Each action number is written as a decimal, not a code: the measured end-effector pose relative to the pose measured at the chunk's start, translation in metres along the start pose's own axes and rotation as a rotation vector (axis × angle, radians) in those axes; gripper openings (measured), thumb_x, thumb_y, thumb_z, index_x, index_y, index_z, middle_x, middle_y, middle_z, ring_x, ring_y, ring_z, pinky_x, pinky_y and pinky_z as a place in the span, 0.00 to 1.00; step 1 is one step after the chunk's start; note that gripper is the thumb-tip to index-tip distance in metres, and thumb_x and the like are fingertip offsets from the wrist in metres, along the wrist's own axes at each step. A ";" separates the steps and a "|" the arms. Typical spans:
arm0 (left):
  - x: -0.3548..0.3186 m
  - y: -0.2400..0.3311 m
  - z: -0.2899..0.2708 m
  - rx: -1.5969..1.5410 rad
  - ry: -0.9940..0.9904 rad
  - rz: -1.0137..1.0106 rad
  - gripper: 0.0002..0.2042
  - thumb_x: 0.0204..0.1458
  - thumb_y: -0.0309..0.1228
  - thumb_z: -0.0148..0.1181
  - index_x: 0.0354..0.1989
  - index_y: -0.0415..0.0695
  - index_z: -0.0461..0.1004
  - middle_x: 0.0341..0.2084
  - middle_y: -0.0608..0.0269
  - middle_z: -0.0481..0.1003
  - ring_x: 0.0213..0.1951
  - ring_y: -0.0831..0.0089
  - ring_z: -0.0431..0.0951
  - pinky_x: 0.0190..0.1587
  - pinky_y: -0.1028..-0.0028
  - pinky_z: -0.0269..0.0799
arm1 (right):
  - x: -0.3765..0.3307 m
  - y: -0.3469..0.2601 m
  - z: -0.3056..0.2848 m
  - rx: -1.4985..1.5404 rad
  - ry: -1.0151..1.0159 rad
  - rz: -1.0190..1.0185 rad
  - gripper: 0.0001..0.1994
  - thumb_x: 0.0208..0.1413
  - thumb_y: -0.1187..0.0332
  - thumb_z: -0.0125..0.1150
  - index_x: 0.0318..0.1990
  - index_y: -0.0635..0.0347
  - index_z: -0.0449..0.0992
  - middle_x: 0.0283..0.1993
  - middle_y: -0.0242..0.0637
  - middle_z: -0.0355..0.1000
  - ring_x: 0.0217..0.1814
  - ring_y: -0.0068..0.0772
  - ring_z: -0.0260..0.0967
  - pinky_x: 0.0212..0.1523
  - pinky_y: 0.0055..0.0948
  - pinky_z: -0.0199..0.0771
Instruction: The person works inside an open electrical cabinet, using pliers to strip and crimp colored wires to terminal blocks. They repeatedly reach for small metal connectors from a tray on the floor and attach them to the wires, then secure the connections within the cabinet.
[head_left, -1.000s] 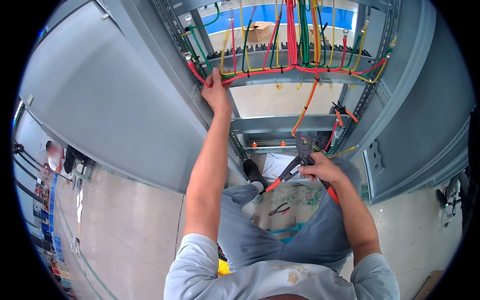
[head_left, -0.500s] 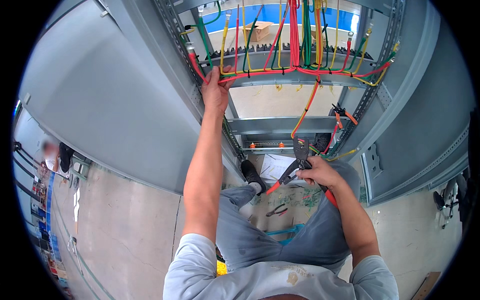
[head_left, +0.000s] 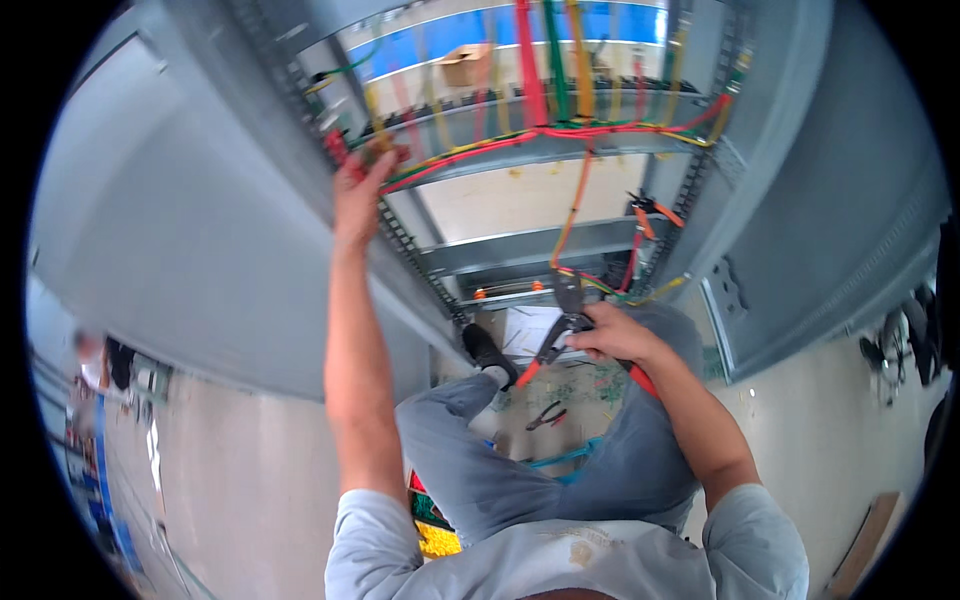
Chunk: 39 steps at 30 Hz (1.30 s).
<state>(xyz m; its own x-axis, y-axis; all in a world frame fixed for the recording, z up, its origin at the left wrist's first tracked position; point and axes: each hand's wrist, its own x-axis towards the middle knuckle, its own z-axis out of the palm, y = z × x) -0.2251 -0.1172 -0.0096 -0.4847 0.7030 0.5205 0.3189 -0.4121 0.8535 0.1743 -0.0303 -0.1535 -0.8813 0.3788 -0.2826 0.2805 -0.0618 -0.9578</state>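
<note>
As the head camera looks down, the left hand (head_left: 357,198) is up at ten o'clock, by the left end of a long row of red, yellow and green plastic-coated wires (head_left: 460,155). Its fingers bend in at the wires, but the picture is blurry there, so I cannot tell if this grip is closed on any of them. The row runs along a grey metal cabinet frame (head_left: 480,255), and between twelve and one o'clock a thick red wire bundle (head_left: 530,65) goes up from it.

Between three and four o'clock, the right hand (head_left: 615,338) has its grip wrapped firmly on a big squeeze tool with a dark metal head and red handles (head_left: 573,320). The tool's head points up and its two handles spread apart. Just left of the tool, a flat white paper sheet (head_left: 526,328) lies low down.

At two o'clock, a small dark tool with orange handles (head_left: 655,215) is by the frame's right side. At five o'clock, small dark pliers (head_left: 546,417) lie on the pale grey floor (head_left: 270,470) between the person's legs in grey trousers (head_left: 470,450).
</note>
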 end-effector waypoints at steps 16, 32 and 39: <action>0.053 0.051 0.017 -0.202 0.213 0.328 0.13 0.65 0.23 0.57 0.55 0.29 0.73 0.41 0.51 0.80 0.45 0.65 0.83 0.53 0.67 0.81 | -0.006 -0.001 -0.007 -0.036 0.031 -0.058 0.09 0.56 0.68 0.68 0.37 0.64 0.78 0.21 0.30 0.71 0.20 0.20 0.68 0.21 0.25 0.67; 0.032 0.080 0.006 0.137 -0.176 0.026 0.17 0.66 0.22 0.54 0.62 0.32 0.68 0.48 0.55 0.78 0.53 0.65 0.80 0.57 0.67 0.78 | -0.018 -0.002 -0.022 0.168 0.074 -0.140 0.10 0.56 0.69 0.69 0.39 0.65 0.76 0.26 0.32 0.73 0.21 0.20 0.68 0.20 0.25 0.67; 0.054 0.054 0.003 0.198 0.039 0.253 0.18 0.65 0.21 0.56 0.63 0.33 0.68 0.52 0.53 0.77 0.54 0.64 0.80 0.58 0.69 0.77 | -0.034 -0.019 -0.033 0.280 0.082 -0.211 0.09 0.58 0.69 0.69 0.37 0.64 0.75 0.23 0.30 0.70 0.20 0.19 0.66 0.21 0.25 0.65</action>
<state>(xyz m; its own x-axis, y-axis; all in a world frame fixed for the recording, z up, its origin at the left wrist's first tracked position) -0.2319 -0.0992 0.0643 -0.4000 0.5681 0.7192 0.5833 -0.4475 0.6779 0.2119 -0.0112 -0.1240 -0.8721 0.4823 -0.0823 -0.0297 -0.2202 -0.9750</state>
